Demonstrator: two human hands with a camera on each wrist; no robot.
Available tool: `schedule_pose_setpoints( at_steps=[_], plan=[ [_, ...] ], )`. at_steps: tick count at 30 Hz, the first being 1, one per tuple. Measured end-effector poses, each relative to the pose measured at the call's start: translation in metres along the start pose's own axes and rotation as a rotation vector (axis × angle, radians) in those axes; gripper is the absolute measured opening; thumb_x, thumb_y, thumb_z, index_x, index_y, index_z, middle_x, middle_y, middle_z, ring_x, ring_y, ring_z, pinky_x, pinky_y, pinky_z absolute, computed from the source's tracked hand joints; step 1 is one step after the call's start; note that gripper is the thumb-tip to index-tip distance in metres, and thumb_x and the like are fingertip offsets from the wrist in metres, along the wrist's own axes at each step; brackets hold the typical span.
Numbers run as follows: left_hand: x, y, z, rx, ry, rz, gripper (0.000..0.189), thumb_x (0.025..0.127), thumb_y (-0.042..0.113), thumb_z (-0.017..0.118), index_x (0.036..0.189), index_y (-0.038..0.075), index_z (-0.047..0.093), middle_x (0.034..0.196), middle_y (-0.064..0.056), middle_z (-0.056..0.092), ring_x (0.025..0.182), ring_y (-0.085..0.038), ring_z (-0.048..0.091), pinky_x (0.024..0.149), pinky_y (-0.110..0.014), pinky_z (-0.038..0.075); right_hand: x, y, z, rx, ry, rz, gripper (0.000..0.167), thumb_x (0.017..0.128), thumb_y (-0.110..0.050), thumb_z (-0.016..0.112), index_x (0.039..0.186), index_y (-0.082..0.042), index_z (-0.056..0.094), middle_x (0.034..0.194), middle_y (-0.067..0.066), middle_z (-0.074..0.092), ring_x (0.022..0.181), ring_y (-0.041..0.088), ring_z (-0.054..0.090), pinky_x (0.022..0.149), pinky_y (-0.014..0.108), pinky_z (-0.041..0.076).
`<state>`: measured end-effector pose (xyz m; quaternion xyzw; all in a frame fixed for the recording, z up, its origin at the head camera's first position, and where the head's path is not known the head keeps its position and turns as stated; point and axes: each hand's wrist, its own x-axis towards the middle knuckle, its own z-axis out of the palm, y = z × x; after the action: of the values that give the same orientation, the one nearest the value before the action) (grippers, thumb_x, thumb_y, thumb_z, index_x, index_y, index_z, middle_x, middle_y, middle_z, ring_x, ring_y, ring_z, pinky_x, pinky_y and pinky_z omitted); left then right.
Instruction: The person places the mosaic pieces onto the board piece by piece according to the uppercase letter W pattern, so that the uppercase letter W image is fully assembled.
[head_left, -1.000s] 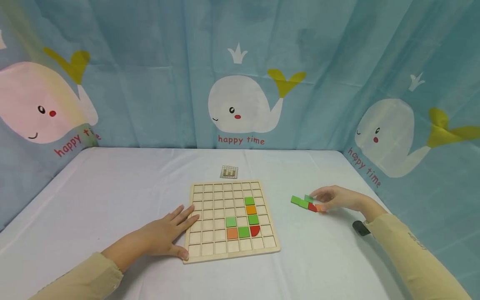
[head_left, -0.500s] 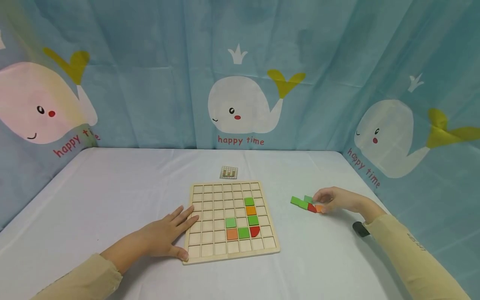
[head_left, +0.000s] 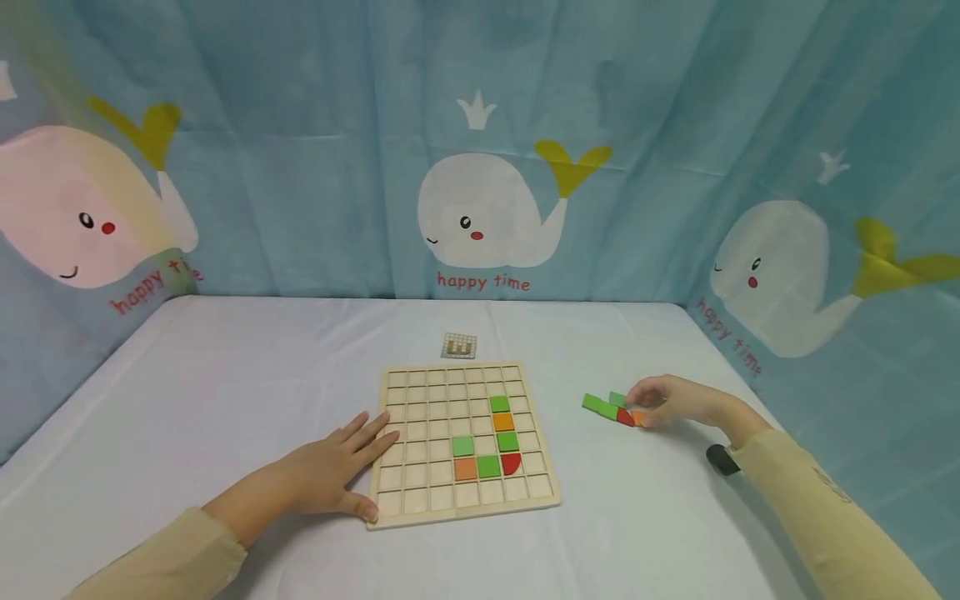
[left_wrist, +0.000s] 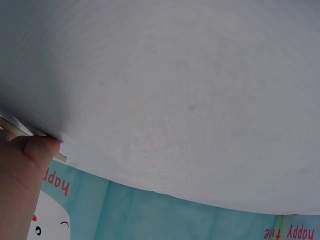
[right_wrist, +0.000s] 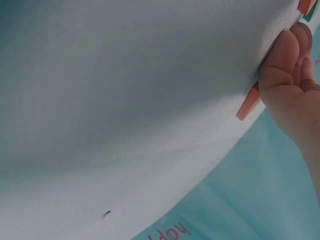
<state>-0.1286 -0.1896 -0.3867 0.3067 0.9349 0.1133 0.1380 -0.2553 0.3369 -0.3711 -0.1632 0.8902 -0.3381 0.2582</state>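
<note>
left hand (head_left: 333, 471): i'm resting it, fingers spread, on the board's (head_left: 416, 475) left edge.
right hand (head_left: 678, 400): i'm bending its fingers around the orange tile (head_left: 639, 417), right of the board; i can't tell if they're pinching.
orange tile: i'm probably picking it out; lifting calls for a firm pinch.
both hands: hardly shifting since half a second ago.

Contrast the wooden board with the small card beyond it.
The wooden board is larger than the card. The board holds coloured tiles; the card shows a brownish pattern. The left hand touches the board; no hand touches the card. Both are gridded and lie on white cloth.
</note>
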Motion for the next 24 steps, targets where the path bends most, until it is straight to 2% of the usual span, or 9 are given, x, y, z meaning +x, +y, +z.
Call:
schedule_pose_setpoints(
  at_steps=[9, 14, 19, 24],
  plan=[
    [0.002, -0.001, 0.001, 0.009, 0.002, 0.001, 0.105, 0.076, 0.071, 0.058, 0.153, 0.006, 0.027, 0.160, -0.019, 0.012, 0.142, -0.048, 0.015, 0.098, -0.064, 0.037, -0.003, 0.002, 0.001, -0.036, 0.007, -0.017, 0.032, 0.081, -0.009, 0.077, 0.110, -0.004, 0.062, 0.121, 0.012, 0.057, 0.119, 0.038, 0.047, 0.099, 0.057, 0.037],
    [0.002, 0.000, 0.000, 0.001, -0.006, -0.005, 0.105, 0.076, 0.071, 0.059, 0.153, 0.006, 0.027, 0.160, -0.019, 0.012, 0.142, -0.049, 0.015, 0.097, -0.064, 0.037, -0.007, -0.008, 0.005, -0.081, 0.015, -0.040, 0.030, 0.080, -0.007, 0.077, 0.105, -0.003, 0.061, 0.118, 0.013, 0.057, 0.118, 0.042, 0.048, 0.101, 0.059, 0.036],
    [0.001, 0.000, 0.000, 0.005, 0.000, -0.001, 0.105, 0.076, 0.071, 0.059, 0.153, 0.006, 0.027, 0.160, -0.019, 0.012, 0.142, -0.049, 0.016, 0.096, -0.064, 0.038, -0.005, -0.011, 0.008, -0.144, 0.027, -0.060, 0.027, 0.080, -0.004, 0.077, 0.101, -0.003, 0.060, 0.110, 0.010, 0.057, 0.109, 0.036, 0.051, 0.097, 0.055, 0.041],
    [0.001, -0.001, 0.000, 0.011, 0.005, 0.003, 0.105, 0.076, 0.071, 0.059, 0.152, 0.005, 0.028, 0.160, -0.019, 0.012, 0.142, -0.048, 0.015, 0.096, -0.064, 0.039, -0.002, -0.007, 0.008, -0.159, 0.040, -0.049, 0.025, 0.080, -0.006, 0.076, 0.099, -0.005, 0.061, 0.106, 0.007, 0.057, 0.103, 0.028, 0.050, 0.090, 0.046, 0.043]
  ],
)
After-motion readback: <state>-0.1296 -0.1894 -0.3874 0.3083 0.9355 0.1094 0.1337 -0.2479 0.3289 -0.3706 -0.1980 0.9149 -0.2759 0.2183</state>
